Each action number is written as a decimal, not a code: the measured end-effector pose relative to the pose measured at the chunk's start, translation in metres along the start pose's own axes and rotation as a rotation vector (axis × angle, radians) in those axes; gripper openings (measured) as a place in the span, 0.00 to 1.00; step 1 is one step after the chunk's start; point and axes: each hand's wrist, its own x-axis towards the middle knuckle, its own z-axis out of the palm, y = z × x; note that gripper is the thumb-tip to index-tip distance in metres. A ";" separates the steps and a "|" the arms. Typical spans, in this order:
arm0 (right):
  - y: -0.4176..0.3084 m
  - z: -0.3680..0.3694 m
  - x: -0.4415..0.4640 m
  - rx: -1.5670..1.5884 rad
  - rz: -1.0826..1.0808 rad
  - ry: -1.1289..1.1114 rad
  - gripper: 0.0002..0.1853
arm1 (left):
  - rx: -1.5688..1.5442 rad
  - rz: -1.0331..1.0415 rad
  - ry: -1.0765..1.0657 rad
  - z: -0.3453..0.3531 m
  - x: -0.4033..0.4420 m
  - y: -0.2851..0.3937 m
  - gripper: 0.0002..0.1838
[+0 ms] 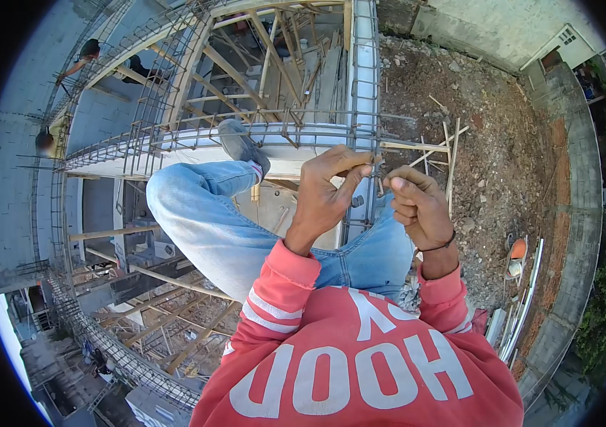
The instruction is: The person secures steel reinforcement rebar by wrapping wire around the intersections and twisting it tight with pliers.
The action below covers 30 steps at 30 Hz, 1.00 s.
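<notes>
My left hand (325, 193) is closed in a pinch, thumb against forefinger, above the corner of the rebar cages. Close beside it, my right hand (420, 203), with a dark band at the wrist, has its fingers curled and its thumb pressed to them. Whatever thin thing they pinch is too small to make out. Under my hands runs a steel rebar cage (365, 92) along a pale beam, meeting a second rebar cage (196, 136) that goes off to the left. My shoe (241, 146) rests against this second cage.
A deep drop lies below on both sides, with wooden props (167, 313) at lower left and rubble ground (473, 164) at right. Timber pieces (449, 160) lean near the beam. Another person (90, 50) is at the far upper left. A curved wall (573, 235) borders the right.
</notes>
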 end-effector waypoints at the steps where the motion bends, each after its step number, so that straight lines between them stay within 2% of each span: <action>1: -0.005 -0.006 -0.003 -0.118 -0.074 0.041 0.09 | 0.188 0.042 -0.047 -0.001 0.000 0.000 0.12; 2: -0.009 -0.008 -0.005 -0.238 -0.148 0.082 0.08 | 0.186 0.042 -0.052 0.003 -0.001 -0.001 0.12; 3: -0.011 -0.008 -0.007 -0.235 -0.148 0.088 0.08 | -0.062 -0.082 -0.046 0.011 -0.003 -0.001 0.12; 4: -0.012 -0.008 -0.008 -0.542 -0.327 0.166 0.07 | -0.310 -0.205 -0.040 0.016 -0.004 0.000 0.13; 5: -0.014 -0.007 -0.010 -0.851 -0.505 0.244 0.05 | -0.313 -0.205 -0.046 0.018 -0.004 0.002 0.13; 7: -0.011 0.001 -0.011 -0.867 -0.563 0.287 0.04 | -0.576 -0.380 0.002 0.021 -0.002 0.011 0.14; 9: -0.003 0.004 -0.008 -1.113 -0.648 0.404 0.04 | -0.653 -0.444 0.055 0.033 -0.004 0.012 0.15; 11: 0.008 0.014 -0.006 -1.104 -0.682 0.408 0.03 | -0.723 -0.508 0.118 0.037 -0.004 0.012 0.15; 13: 0.019 0.015 -0.005 -0.826 -0.606 0.398 0.05 | -0.644 -0.458 0.100 0.037 -0.005 0.011 0.16; 14: 0.016 0.010 -0.005 -0.725 -0.538 0.310 0.06 | -0.641 -0.461 0.102 0.032 -0.005 0.008 0.16; 15: 0.011 0.006 -0.006 -0.722 -0.535 0.311 0.06 | -0.624 -0.411 0.003 0.023 -0.004 0.003 0.16; 16: 0.004 0.004 -0.008 -0.505 -0.349 0.220 0.06 | -0.605 -0.360 -0.099 0.016 -0.004 0.001 0.16; 17: -0.002 0.002 -0.008 -0.288 -0.166 0.128 0.07 | -0.601 -0.362 -0.104 0.011 -0.004 0.000 0.16; 18: -0.004 -0.001 -0.007 -0.231 -0.115 0.091 0.07 | -0.578 -0.384 -0.136 0.006 -0.003 0.003 0.16; 20: -0.003 -0.005 0.000 -0.204 -0.106 0.050 0.07 | -0.552 -0.401 -0.173 0.004 -0.001 0.005 0.16; 23: 0.007 -0.004 0.007 -0.179 -0.123 -0.002 0.07 | -0.701 -0.409 -0.187 0.007 -0.001 -0.001 0.15; 25: 0.019 0.003 0.009 -0.174 -0.142 -0.015 0.07 | -0.450 -0.299 -0.006 0.018 -0.001 -0.003 0.10; 26: 0.026 0.007 0.009 -0.204 -0.173 0.034 0.07 | -0.447 -0.298 -0.003 0.023 -0.003 -0.010 0.10; 29: 0.055 0.011 0.015 -0.219 -0.234 0.067 0.06 | -0.299 -0.003 0.124 0.034 0.000 -0.021 0.08; 30: 0.069 0.008 0.017 -0.132 -0.187 0.054 0.06 | -0.283 -0.125 0.124 0.037 -0.004 -0.013 0.10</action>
